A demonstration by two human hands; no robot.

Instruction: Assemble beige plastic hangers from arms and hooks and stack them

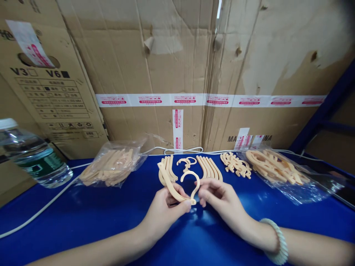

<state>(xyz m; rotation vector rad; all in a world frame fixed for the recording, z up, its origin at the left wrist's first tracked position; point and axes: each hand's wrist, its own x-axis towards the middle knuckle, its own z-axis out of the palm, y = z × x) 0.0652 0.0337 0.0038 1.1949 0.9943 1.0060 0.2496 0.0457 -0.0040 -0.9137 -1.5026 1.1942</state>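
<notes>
My left hand (169,208) is closed on a curved beige hanger arm (172,186), pinching its lower end between thumb and fingers. At that end a beige hook (197,184) stands up, its foot against the arm by my left thumb tip. Just right of the hook is my right hand (219,195), its fingers loosely bent and the thumb apart; the index finger is at the hook's edge, and whether it touches cannot be made out. Beyond my hands lie more hooks (186,162), with curved arms (168,166) to their left and a row of arms (208,168) to their right.
Clear bags of beige pieces lie at left (111,166) and right (277,166), with a pile of small pieces (235,164) beside the right one. A water bottle (36,159) stands far left. A white cable (41,212) crosses the blue table (97,221) before a cardboard wall (155,66).
</notes>
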